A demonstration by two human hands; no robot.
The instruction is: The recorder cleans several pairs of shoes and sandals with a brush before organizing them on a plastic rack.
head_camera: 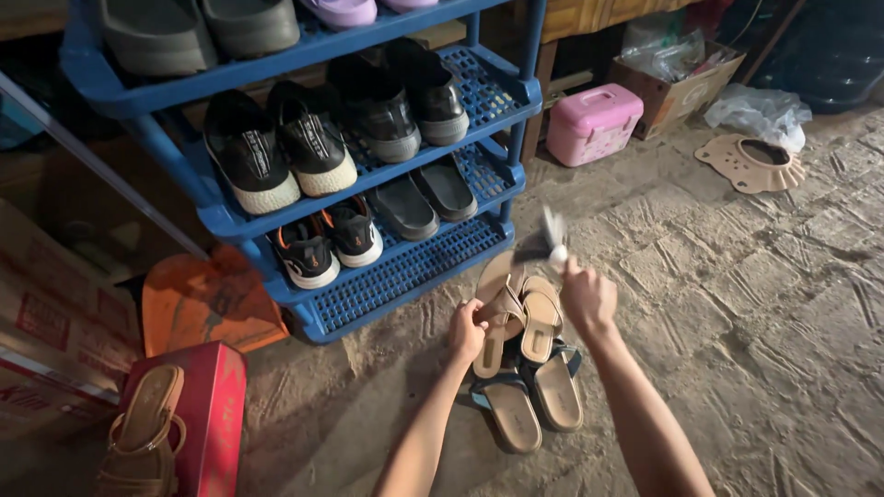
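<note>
Floor: rough, dusty stone paving [737,304], dimly lit, with the blue shoe rack [497,92] as landmark.
Rack: blue plastic, several slatted shelves; grey slip-ons on top, black-and-white sneakers [276,152] and black shoes [405,106] below them, dark slides [424,198] and small sneakers [327,244] lower down; the bottom shelf shows bare slats.
Sandals: tan flat sandals [525,350] lie in a small heap on the floor just in front of the rack's lower right corner, some overlapping others, two with blue-edged soles nearest the person.
Left hand: left hand [467,331] is closed around the strap of one tan sandal at the left side of the heap, just in front of the rack.
Right hand: right hand [587,299] is clenched above the right side of the heap, gripping a small white object [555,244] that is blurred; its kind cannot be told.
Right of rack: pink plastic case [594,124] against the wall, a cardboard box [677,78] with plastic bags beyond it, and a beige ring-shaped cap [750,164] farther out on the floor.
Left of rack: orange flat object [207,299] leaning at its base, then a red box [207,405] with a tan strappy sandal [143,433] resting on it, and cardboard cartons [51,322] at the edge.
</note>
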